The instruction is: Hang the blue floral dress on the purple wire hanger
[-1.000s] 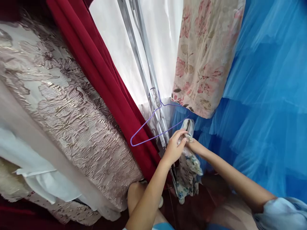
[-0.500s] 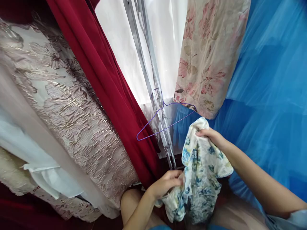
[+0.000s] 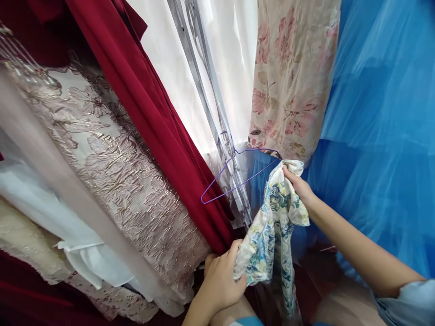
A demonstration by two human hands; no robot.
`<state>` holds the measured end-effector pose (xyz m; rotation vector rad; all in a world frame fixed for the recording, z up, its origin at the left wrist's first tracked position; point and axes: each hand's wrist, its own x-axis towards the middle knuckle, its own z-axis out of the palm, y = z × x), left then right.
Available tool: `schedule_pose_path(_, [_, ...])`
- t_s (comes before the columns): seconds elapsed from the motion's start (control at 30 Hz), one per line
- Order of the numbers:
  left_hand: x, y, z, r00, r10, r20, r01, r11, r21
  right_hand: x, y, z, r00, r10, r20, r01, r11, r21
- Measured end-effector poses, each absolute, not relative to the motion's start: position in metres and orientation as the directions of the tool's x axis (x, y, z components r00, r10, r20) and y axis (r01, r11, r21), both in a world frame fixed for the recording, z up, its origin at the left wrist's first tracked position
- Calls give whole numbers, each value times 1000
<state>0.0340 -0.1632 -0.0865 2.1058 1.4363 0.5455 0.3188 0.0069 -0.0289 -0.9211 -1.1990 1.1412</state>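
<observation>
A white garment (image 3: 260,251) with a blue and yellow floral print hangs stretched between both hands. My right hand (image 3: 299,185) pinches its upper end, close to the right end of a thin purple hanger (image 3: 222,195). Lower and to the left, my left hand (image 3: 222,276) grips the garment's side edge, thumb in front; some of its fingers are hidden. The hanger is hooked on a metal stand (image 3: 200,77) and carries nothing. Whether the garment's top touches the hanger's right end, I cannot tell.
Left of the stand hang a dark red cloth (image 3: 136,95) and a pinkish embossed garment (image 3: 112,149). On the right are a beige garment with pink flowers (image 3: 288,81) and blue tulle (image 3: 380,104). White fabric (image 3: 231,59) hangs behind.
The garment has gone from bunched to spread between the hands. My left hand has moved slightly down and taken its side edge; my right hand has risen a little with the top.
</observation>
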Motion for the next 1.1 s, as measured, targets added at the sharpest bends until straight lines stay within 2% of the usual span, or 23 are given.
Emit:
schedule_pose_path(0.1, [16,-156,-80,413,897,158,727,-429,536,308,28,-35,45,972,231,-125,235,-964])
schedule_pose_path(0.2, [-1,-142,-75,391,888,241,695,-457,555,298,46,-39,-9,971,240,-99,238,-966])
schedule_pose_path(0.3, [-18,-126,-73,266,902,341,636,-430,641,290,61,-44,-67,952,298,-31,296,-955])
schedule_pose_path(0.43, [-44,-107,-68,-25,898,439,570,-348,745,289,81,-56,-173,890,422,217,453,-865])
schedule_pose_path(0.5, [-58,-99,-60,-99,869,484,626,-324,710,291,86,-62,-214,884,415,271,462,-844])
schedule_pose_path(0.57, [-69,-93,-50,-80,851,518,707,-318,632,294,85,-66,-239,886,398,310,458,-833])
schedule_pose_path(0.63, [-75,-89,-39,-45,858,511,733,-320,601,296,78,-66,-250,884,395,355,463,-812])
schedule_pose_path(0.7, [-76,-84,-30,-55,869,492,694,-321,645,298,69,-65,-258,880,398,392,472,-789])
schedule_pose_path(0.83, [-68,-70,-16,-204,862,463,538,-296,789,299,55,-61,-287,870,401,431,491,-757])
schedule_pose_path(0.93, [-60,-54,-9,-284,869,406,347,-301,888,297,51,-59,-310,863,399,445,503,-741])
schedule_pose_path(1.0, [-56,-45,-3,-293,869,399,264,-327,907,297,49,-58,-323,859,397,447,509,-736])
schedule_pose_path(1.1, [-53,-34,5,-324,858,399,241,-333,912,297,45,-59,-327,860,393,446,507,-738])
